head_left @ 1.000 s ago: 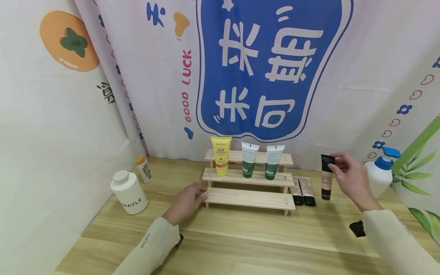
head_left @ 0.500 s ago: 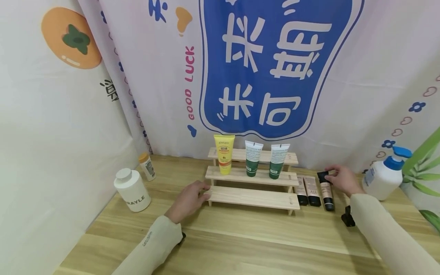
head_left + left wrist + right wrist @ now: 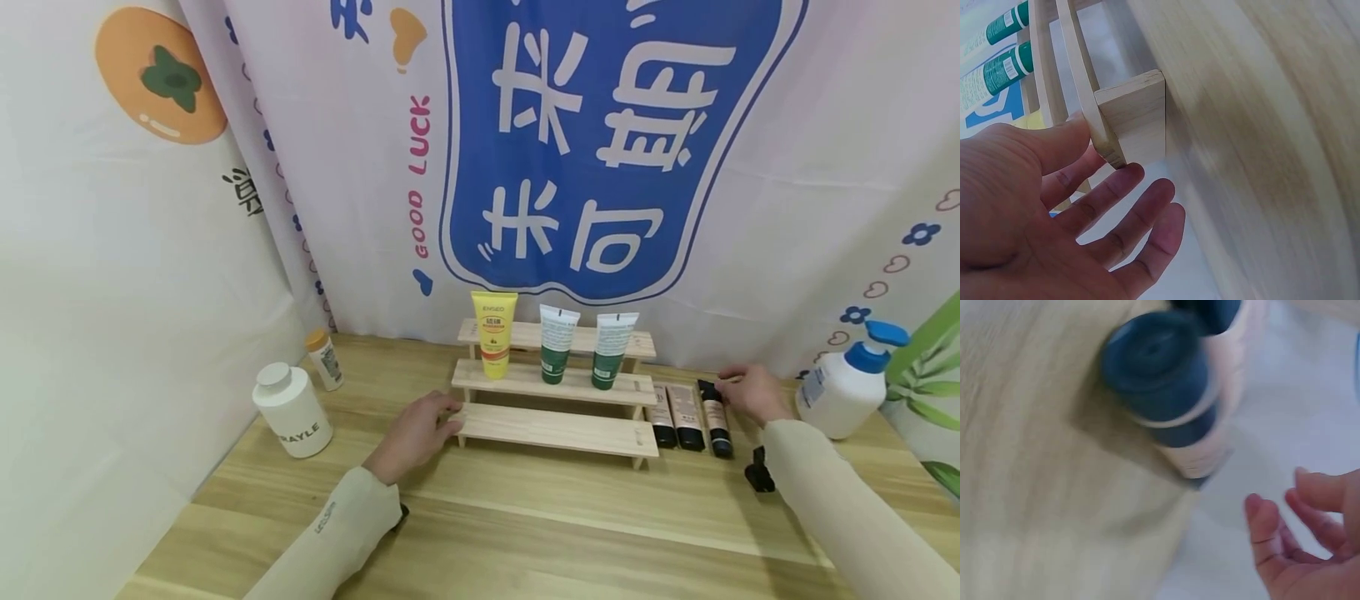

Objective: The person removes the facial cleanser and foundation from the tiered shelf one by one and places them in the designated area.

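Note:
My left hand (image 3: 416, 433) grips the left end of the lowest plank of a stepped wooden stand (image 3: 555, 429). In the left wrist view the thumb is on the plank (image 3: 1082, 75) and the other fingers spread below. A beige tube with black ends (image 3: 716, 421) lies on the table right of the stand. Close to its far end is my right hand (image 3: 753, 393); the blurred right wrist view has the fingers (image 3: 1266, 531) loosely bent, holding nothing, apart from the tube (image 3: 1175, 394). Two similar tubes (image 3: 686, 417) lie alongside.
On the stand's middle step are a yellow tube (image 3: 494, 333) and two green-and-white tubes (image 3: 558, 343). A white jar (image 3: 292, 412) and a small orange-capped bottle (image 3: 324, 360) stand left. A blue-topped pump bottle (image 3: 840, 392) stands right, before a patterned curtain.
My right hand has lowered the beige tube from the air onto the table beside the other two and let go. My left hand has kept its grip on the stand. The head view has shifted slightly.

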Available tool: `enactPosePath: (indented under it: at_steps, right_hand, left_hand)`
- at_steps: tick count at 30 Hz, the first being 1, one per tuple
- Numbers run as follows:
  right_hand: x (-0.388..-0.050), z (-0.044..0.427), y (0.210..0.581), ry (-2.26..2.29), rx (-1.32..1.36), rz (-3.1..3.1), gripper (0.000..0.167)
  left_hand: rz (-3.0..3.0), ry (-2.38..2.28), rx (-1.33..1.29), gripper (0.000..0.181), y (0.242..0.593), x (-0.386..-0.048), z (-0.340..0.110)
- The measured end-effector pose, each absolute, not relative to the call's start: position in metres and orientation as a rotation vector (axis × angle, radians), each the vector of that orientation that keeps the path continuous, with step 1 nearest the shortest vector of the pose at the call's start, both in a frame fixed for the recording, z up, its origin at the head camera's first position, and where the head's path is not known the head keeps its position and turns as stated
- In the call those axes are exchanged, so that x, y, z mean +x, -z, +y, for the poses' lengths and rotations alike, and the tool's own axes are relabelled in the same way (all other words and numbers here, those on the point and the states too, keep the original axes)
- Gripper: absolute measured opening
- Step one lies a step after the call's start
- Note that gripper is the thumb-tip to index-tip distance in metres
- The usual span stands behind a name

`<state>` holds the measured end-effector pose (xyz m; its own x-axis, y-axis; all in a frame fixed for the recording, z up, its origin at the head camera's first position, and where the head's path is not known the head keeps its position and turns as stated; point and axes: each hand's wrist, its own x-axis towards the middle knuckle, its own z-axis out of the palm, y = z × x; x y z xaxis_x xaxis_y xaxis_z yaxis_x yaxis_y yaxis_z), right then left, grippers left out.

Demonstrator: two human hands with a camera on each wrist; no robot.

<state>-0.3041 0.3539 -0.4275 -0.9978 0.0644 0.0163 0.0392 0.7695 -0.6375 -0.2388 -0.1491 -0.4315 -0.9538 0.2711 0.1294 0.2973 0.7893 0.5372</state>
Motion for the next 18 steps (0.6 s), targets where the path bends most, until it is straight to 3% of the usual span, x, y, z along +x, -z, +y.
enactPosePath:
  at_steps: [12, 18]
  right_hand:
    - [-0.275, 0.272, 0.363, -0.945, 0.506, -2.413, 0.037]
    - [-0.273, 0.235, 0.355, -0.968, 0.809, -2.266, 0.060]
  left_hand:
    - [-2.933, 0.898, -0.457, 0.026, 0.431, -0.238, -0.149]
    - [-2.931, 0.883, -0.457, 0.025, 0.430, -0.238, -0.149]
